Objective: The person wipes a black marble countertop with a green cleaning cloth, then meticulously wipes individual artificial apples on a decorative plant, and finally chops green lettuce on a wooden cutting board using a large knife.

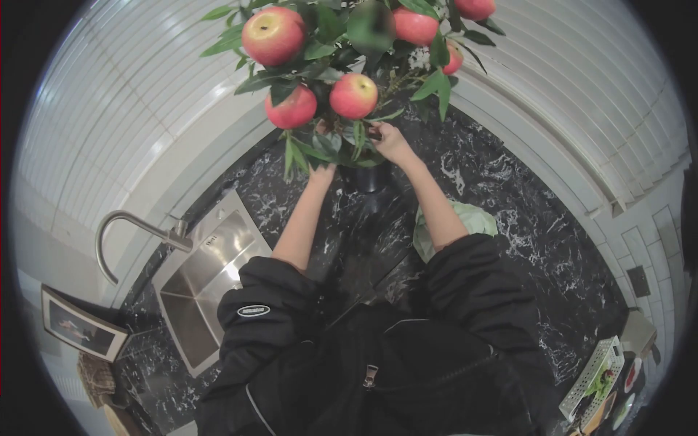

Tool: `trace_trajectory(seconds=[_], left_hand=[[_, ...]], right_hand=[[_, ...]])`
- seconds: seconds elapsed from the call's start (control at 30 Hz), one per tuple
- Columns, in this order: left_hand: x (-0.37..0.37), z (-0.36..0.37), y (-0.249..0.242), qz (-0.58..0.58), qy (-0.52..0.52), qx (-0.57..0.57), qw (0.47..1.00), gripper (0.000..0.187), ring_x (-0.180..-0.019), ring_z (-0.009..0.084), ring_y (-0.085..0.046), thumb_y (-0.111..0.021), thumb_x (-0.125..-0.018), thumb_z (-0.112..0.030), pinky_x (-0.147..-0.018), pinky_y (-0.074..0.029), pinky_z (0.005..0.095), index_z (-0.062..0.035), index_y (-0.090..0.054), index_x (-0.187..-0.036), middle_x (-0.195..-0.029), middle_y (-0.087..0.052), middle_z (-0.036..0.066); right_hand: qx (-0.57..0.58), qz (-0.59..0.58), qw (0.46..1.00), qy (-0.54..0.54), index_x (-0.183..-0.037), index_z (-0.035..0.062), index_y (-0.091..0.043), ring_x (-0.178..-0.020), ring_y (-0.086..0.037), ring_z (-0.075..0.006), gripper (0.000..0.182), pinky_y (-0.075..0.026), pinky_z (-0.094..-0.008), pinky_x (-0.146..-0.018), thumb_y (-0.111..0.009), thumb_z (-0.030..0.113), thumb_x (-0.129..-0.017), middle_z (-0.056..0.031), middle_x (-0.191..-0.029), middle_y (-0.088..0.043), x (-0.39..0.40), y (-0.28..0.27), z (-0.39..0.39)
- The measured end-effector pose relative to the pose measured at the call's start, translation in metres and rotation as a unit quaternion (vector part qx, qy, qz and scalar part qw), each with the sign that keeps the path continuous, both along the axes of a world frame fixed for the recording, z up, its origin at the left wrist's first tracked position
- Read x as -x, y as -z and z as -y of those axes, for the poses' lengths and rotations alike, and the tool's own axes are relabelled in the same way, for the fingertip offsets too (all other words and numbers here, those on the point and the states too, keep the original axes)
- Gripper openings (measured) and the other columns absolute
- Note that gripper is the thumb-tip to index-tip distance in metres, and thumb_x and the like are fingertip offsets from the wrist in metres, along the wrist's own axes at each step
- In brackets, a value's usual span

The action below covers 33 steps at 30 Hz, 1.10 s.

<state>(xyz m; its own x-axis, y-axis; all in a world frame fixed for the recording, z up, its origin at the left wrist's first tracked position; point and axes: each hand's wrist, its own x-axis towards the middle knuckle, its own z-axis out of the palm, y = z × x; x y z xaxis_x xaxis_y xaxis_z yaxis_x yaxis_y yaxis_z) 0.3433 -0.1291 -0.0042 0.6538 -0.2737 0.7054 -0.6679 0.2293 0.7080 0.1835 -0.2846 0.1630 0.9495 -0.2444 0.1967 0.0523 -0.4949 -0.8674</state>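
Note:
An arrangement of leafy branches with several red-yellow apples [273, 36] rises at the top of the head view, above a dark vase [367, 178] on the counter. My right hand [393, 143] is at the right side of the lower stems, its fingers curled in on the greenery just over the vase. On the other side, my left hand [322, 173] reaches in among the lower leaves [320, 151]. Those leaves cover most of its fingers, so its grip is hidden.
A steel sink [211, 272] with a curved faucet [134, 216] lies left. Pale green cloth [476, 216] rests beside my right forearm on the black marbled counter [542, 254]. A framed picture [83, 325] stands lower left, a white perforated basket [592, 378] lower right. Blinds [131, 94] line the back.

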Motion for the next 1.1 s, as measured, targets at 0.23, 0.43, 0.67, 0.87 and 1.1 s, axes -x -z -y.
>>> trace_trajectory(seconds=[0.23, 0.43, 0.67, 0.87, 1.1], left_hand=[[-0.019, -0.003, -0.055, 0.239, -0.235, -0.145, 0.931, 0.028, -0.099, 0.0241, -0.055, -0.051, -0.082, -0.016, -0.077, -0.044, 0.0386, -0.0177, -0.057, -0.108, -0.113, -0.056, 0.008], [0.018, 0.025, -0.135, -0.316, 0.012, 0.152, 0.936, 0.021, -0.094, 0.0272, -0.056, -0.056, -0.08, -0.018, -0.086, -0.044, 0.0414, -0.0052, -0.06, -0.097, -0.1, -0.061, 0.013], [0.042, 0.006, -0.155, -0.344, 0.045, 0.179, 0.921, 0.011, -0.088, 0.0216, -0.055, -0.051, -0.084, -0.004, -0.079, -0.048, 0.0357, -0.0057, -0.059, -0.092, -0.093, -0.061, 0.009], [0.069, 0.004, -0.162, -0.179, -0.059, -0.029, 0.982, 0.021, -0.099, 0.0197, -0.053, -0.051, -0.082, -0.006, -0.089, -0.039, 0.0308, -0.0058, -0.058, -0.102, -0.105, -0.059, 0.01], [0.063, 0.005, -0.166, -0.268, -0.011, -0.143, 0.953, 0.024, -0.097, 0.0216, -0.052, -0.042, -0.087, -0.012, -0.084, -0.04, 0.0325, -0.01, -0.055, -0.107, -0.105, -0.057, 0.008]], right_hand=[[-0.007, -0.02, 0.989, 0.148, -0.107, 0.0096, -0.049, -0.099, -0.054, -0.0222, 0.064, -0.041, -0.0348, -0.081, -0.07, 0.054, -0.065, -0.0062, -0.105, -0.058, -0.013, 0.02, -0.024], [-0.003, -0.058, 0.986, 0.157, -0.123, 0.01, -0.048, -0.115, -0.046, -0.031, 0.074, -0.037, -0.0418, -0.093, -0.068, 0.054, -0.067, -0.0108, -0.123, -0.052, -0.022, 0.029, -0.028], [0.013, 0.091, 0.995, 0.026, -0.125, 0.0078, -0.044, -0.12, -0.039, -0.0241, 0.048, -0.028, -0.0379, -0.104, -0.058, 0.029, -0.084, -0.0103, -0.128, -0.046, -0.059, 0.092, 0.033], [-0.112, 0.149, 0.981, -0.046, -0.129, 0.0021, -0.038, -0.117, -0.043, -0.0266, 0.04, -0.036, -0.039, -0.101, -0.047, 0.012, -0.091, -0.0151, -0.128, -0.044, -0.048, 0.065, 0.019], [0.884, 0.065, 0.381, 0.265, -0.131, 0.0039, -0.035, -0.127, -0.032, -0.0245, 0.047, -0.02, -0.0407, -0.11, -0.039, 0.031, -0.093, -0.0109, -0.135, -0.037, -0.079, 0.143, 0.056]])
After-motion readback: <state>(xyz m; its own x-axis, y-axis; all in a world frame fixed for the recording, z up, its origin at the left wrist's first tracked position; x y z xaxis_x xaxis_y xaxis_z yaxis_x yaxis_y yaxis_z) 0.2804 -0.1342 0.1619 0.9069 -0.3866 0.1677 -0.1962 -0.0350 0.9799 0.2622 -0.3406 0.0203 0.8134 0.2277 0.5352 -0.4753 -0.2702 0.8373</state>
